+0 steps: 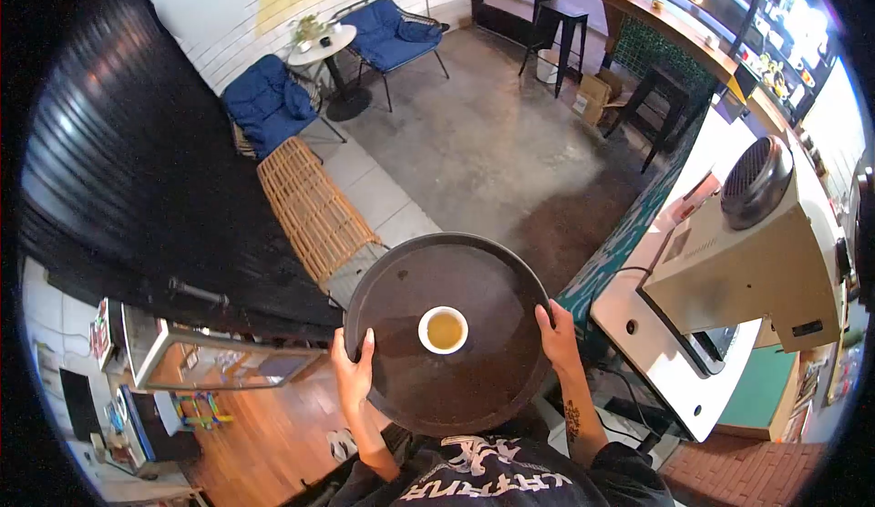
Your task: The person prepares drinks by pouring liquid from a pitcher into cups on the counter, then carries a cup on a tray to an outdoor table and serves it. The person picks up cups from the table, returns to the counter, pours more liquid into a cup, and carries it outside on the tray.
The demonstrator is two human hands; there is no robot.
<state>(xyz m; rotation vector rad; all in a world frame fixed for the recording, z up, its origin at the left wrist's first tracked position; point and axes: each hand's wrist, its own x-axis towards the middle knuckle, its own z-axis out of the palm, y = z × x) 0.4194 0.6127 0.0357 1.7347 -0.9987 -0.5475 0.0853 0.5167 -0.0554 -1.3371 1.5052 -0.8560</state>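
A round dark tray point(437, 265) is held level in front of me. My left hand point(353, 368) grips its left rim, thumb on top. My right hand point(557, 334) grips its right rim. A small white cup point(443, 330) filled with amber-brown liquid stands upright near the tray's middle. Nothing else is on the tray.
A beige machine with a black vent point(756, 261) sits on a white counter at right. A wicker bench point(313, 208), two blue chairs point(269, 98) and a small round table point(322, 44) stand ahead left. Black stools point(561, 24) line a wooden bar. Bare concrete floor lies ahead.
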